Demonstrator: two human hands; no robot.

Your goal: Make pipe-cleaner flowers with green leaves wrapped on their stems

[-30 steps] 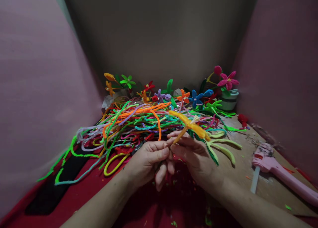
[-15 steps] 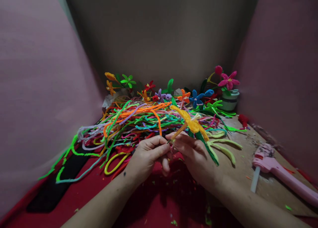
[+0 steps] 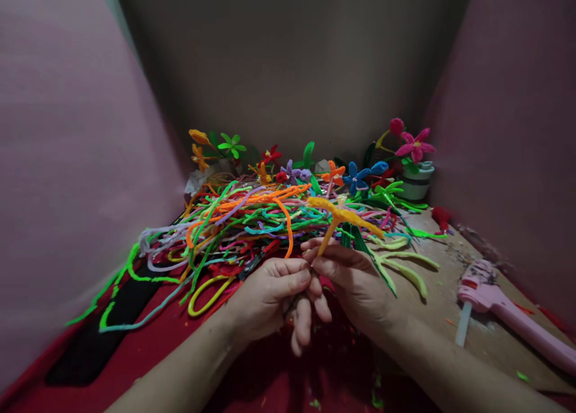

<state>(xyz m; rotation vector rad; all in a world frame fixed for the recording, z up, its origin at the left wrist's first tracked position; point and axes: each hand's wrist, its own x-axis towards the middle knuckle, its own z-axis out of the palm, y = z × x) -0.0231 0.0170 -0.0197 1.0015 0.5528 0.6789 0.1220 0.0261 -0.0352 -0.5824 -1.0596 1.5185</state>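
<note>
A yellow-orange pipe cleaner flower stands above my fingers, its petals seen edge-on and its stem pointing down. My right hand is closed round that stem between thumb and fingers. Just beside it, my left hand pinches the thin lower end of the stem with thumb and index finger, its other fingers hanging loosely below. The grip point itself is partly hidden by the fingers. Dark green pipe cleaner leaves show behind my right hand, and pale yellow-green strips fan out to its right.
A heap of loose coloured pipe cleaners spreads behind my hands. Finished flowers and a small pot line the back. A pink glue gun lies on a brown board at right; a black strip lies left.
The flower has tipped more upright, its petals now edge-on. My right fingers have closed higher round its stem, and my left hand's lower fingers have spread downward.
</note>
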